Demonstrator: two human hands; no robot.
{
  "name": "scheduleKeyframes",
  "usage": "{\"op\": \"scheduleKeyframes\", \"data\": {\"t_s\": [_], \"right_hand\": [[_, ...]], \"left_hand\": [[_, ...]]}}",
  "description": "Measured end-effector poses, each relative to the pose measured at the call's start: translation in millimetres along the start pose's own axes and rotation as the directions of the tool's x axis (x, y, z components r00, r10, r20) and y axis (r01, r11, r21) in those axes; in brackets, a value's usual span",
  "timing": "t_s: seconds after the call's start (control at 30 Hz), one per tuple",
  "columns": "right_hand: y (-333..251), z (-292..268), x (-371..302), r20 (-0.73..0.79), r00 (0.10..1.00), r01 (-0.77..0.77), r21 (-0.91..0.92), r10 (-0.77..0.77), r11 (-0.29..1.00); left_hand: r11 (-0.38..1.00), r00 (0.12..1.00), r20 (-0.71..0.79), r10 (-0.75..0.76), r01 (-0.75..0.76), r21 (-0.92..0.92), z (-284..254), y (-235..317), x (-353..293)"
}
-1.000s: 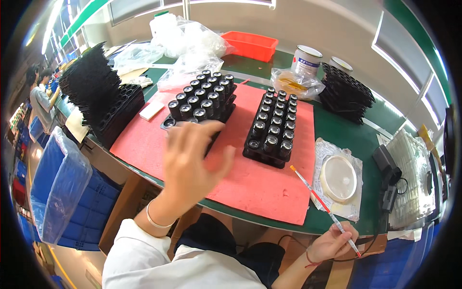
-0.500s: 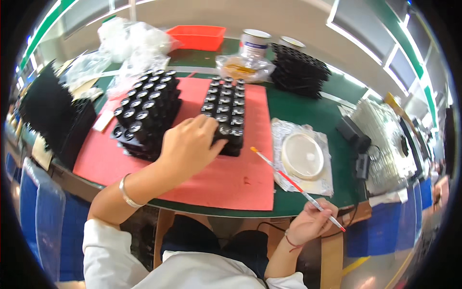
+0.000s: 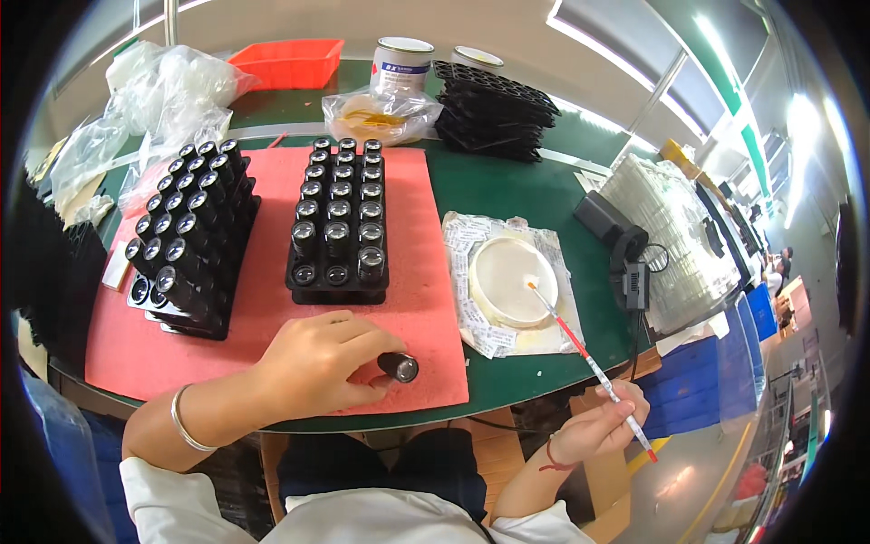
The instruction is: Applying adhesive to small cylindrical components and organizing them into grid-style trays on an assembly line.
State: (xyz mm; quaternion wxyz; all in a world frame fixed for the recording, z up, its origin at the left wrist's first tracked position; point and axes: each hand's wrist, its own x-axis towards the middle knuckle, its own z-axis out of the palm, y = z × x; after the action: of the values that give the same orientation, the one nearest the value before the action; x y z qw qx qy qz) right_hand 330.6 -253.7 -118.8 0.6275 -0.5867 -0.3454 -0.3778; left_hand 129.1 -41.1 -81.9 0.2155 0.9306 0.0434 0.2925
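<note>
Head view: workbench scene at a green desk covered in part by a red mat.
Left hand: the left hand rests on the mat's near edge, fingers curled around a small black cylinder that lies on its side, glassy end facing right.
Right hand: the right hand, below the desk edge, has its fingers pinched on a thin stick whose white tip reaches over a white round dish.
Step in hand, as judged: the cylinder looks ready for a dab from the stick; it would go best with the cylinder gripped by its sides, the glassy end kept untouched and turned toward the stick, and the tip brought in slowly.
Middle tray: a black tray holds upright black cylinders in three columns, with the front row looking like low, empty sockets.
Left tray: a second black tray, angled, is packed with the same cylinders, with a few bare sockets at its near-left corner.
Dish: it sits on a crinkled printed sheet; its contents are too pale to tell.
Back of desk: a stack of black trays, two white tins, an orange bin and clear plastic bags; what the tins and bin hold is hidden.
</note>
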Motion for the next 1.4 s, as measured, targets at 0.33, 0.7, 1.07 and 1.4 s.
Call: {"op": "scheduleKeyframes", "data": {"t_s": [0.33,0.7,1.07,1.4], "right_hand": [[-3.3,3.3,-1.4,0.052,0.997,-0.049,-0.032,0.051,0.998],[-15.8,8.8,0.4,-0.03,0.856,-0.411,0.569,0.517,0.713],[-27.9,20.7,-18.4,0.187,0.888,-0.434,0.642,0.42,0.632],[-19.1,18.8,-20.1,0.171,0.947,-0.321,0.554,0.272,0.768]], "left_hand": [[0.999,0.991,0.133,-0.027,0.023,0.029,-2.6,-4.8,-4.5],[0.609,0.823,0.35,-0.447,0.567,-0.555,-11.6,0.3,4.3],[0.469,0.764,0.437,-0.474,0.639,-0.61,-8.5,-9.3,4.9],[0.369,0.778,0.464,-0.424,0.616,-0.696,-7.6,-11.6,3.9]]}}
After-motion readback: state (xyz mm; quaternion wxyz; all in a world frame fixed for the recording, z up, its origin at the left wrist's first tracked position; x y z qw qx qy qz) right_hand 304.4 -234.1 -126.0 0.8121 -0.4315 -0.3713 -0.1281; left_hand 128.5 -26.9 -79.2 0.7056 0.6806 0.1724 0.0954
